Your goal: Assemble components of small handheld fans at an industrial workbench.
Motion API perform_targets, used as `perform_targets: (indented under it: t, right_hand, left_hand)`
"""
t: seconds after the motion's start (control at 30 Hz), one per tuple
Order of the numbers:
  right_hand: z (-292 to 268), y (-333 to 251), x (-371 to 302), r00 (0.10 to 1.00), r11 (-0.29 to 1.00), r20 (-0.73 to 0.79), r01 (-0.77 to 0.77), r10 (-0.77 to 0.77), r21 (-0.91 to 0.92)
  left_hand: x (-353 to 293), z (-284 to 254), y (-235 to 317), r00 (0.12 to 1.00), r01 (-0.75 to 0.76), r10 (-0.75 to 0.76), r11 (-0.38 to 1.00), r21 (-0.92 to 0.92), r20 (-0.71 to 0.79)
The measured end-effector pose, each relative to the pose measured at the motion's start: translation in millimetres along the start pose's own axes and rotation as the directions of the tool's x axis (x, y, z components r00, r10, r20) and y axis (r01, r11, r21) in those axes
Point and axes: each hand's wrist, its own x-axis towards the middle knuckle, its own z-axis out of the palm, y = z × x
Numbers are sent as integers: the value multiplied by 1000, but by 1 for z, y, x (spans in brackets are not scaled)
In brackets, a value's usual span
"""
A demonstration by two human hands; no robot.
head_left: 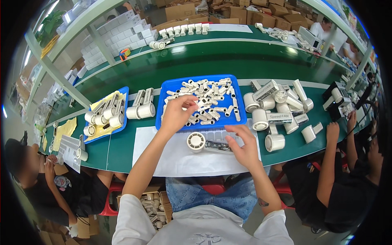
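On the white sheet before me lies a white handheld fan, its round head to the left and its handle open, showing a circuit board. My right hand is beside the handle's right end, thumb and fingers apart; whether the thumb touches it is unclear. Over a blue tray of small white plastic parts, my left hand has its thumb and forefinger pinched together. What they hold, if anything, is too small to make out.
White fans are heaped right of the tray. More fans and a smaller blue tray with yellow lining stand left. People sit at both sides. A green conveyor runs behind; a box of parts is below.
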Motion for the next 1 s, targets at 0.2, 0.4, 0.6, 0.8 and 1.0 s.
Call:
perform_targets:
  t: [0.2, 0.4, 0.6, 0.8, 1.0]
  right_hand:
    - [10, -8, 0, 931, 659, 179, -353, 318, 665]
    - [5, -27, -6, 955, 424, 85, -204, 284, 883]
    - [-44, -111, -24, 923, 491, 319, -180, -215, 852]
    - [-54, -109, -24, 864, 664, 455, -212, -216, 717]
    - [-10, -47, -5, 980, 995, 168, -100, 103, -27]
  left_hand:
    - [-57, 5, 72, 982, 8, 27, 982, -188, 186]
    - [-71, -5, 76, 967, 85, -3, 948, -308, 256]
    - [-78, -1, 21, 900, -222, 179, 973, 63, 396]
    - [-80, 16, -1, 932, -213, 162, 968, 130, 323]
    - [-74, 30, -9, 924, -227, 200, 973, 47, 325]
